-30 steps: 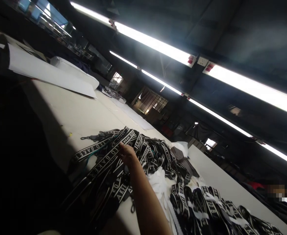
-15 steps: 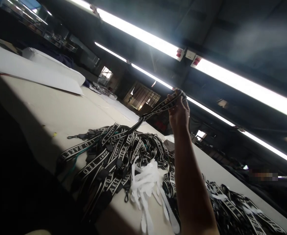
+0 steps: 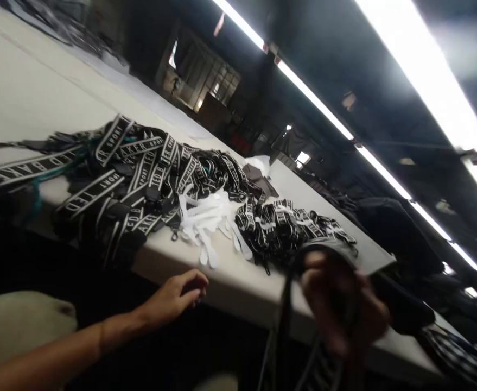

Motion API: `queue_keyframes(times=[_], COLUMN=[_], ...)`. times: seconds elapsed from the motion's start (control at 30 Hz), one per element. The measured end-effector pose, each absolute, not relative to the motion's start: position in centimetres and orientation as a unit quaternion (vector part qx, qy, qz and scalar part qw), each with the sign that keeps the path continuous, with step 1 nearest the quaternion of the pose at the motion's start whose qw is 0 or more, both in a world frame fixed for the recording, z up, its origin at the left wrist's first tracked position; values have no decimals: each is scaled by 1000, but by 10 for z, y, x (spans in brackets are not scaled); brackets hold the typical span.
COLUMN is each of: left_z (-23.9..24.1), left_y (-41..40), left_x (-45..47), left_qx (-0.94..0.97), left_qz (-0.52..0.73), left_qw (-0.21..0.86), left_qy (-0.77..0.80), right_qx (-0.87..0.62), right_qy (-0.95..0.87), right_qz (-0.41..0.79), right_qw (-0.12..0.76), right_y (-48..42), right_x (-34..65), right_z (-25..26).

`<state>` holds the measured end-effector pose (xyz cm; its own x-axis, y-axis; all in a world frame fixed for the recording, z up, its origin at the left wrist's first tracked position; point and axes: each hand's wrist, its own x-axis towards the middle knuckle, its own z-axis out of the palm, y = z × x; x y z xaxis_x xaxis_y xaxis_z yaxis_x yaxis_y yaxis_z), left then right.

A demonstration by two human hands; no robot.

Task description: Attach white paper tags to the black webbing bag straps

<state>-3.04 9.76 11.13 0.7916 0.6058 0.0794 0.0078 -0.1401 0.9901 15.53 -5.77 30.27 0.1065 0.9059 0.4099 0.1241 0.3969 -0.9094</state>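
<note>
Blurrily, right hand [image 3: 339,304] grips strap [image 3: 281,326]; piled straps [image 3: 112,174] read "TED BAKER".

1. Right hand [image 3: 339,304] dropped from overhead at 12 o'clock to below the table edge [image 3: 238,288] at 5 o'clock, blurred, fist closed on the strap [image 3: 281,326].
2. Strap no longer stretched up from the pile [image 3: 132,174]; hangs below fist.
3. Left hand [image 3: 173,296] newly in view at 7 o'clock, fingers curled.
</note>
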Motion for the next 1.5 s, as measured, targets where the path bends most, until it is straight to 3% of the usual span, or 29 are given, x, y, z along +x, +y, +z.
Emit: queue_keyframes(times=[0.07, 0.13, 0.27, 0.4, 0.63, 0.93, 1.27, 1.5], left_z=[113, 113, 103, 83, 55, 57, 75, 80], left_y=[90, 82, 73, 66, 72, 84, 90, 94], left_x=[-28, -26, -22, -13, -2, -7, -7, -9], left_qx=[654, 585, 557, 567, 496, 530, 491, 459], left_qz=[219, 189, 142, 120, 198, 253, 247, 243], left_qw=[708, 780, 809, 793, 794, 719, 741, 758], left_qy=[155, 117, 123, 188, 289, 372, 386, 395], right_qx=[-431, -422, -441, -439, -407, -403, -482, -452], right_qy=[-506, -437, -345, -284, -238, -200, -240, -301], right_qz=[508, 577, 557, 542, 612, 614, 628, 669], right_qw=[548, 545, 613, 658, 635, 648, 562, 508], right_y=[-63, -62, -50, -34, -15, -28, -46, -44], right_x=[143, 132, 129, 136, 125, 129, 117, 112], right_z=[249, 200, 128, 88, 49, 5, -36, -45])
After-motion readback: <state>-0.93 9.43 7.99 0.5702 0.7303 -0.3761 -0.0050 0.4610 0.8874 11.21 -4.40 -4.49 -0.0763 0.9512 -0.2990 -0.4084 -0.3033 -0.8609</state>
